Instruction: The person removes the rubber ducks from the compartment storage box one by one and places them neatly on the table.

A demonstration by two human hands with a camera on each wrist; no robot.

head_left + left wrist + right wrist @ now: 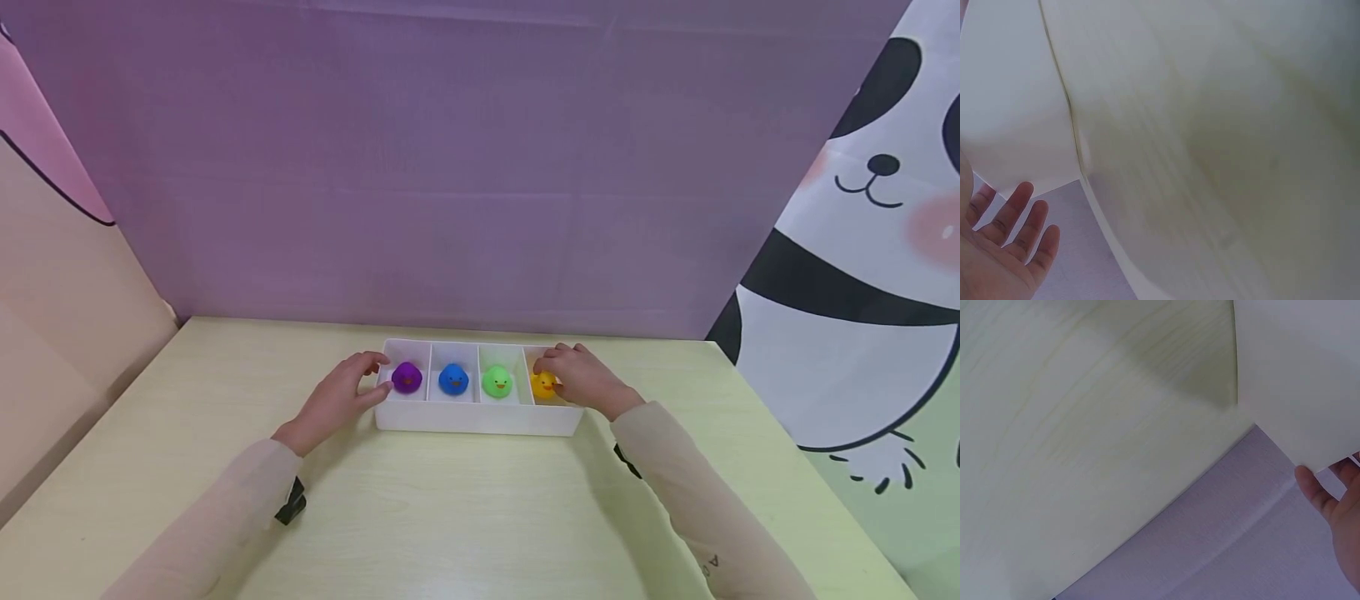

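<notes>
A white tray (480,421) with four compartments stands on the pale table and holds a purple duck (407,377), a blue duck (453,379), a green duck (497,381) and a yellow duck (542,385), one in each. My left hand (381,379) rests at the tray's left end, beside the purple duck. In the left wrist view its fingers (1022,231) lie straight under the tray wall (1010,112). My right hand (551,372) reaches into the rightmost compartment, its fingers curled round the yellow duck and partly hiding it. The right wrist view shows only the thumb (1313,484) at the tray's edge (1297,375).
The pale yellow-green table (450,517) stretches toward me in front of the tray. A purple backdrop (450,167) rises right behind the tray, a panda-print panel (862,292) closes the right side and a beige panel (60,317) the left.
</notes>
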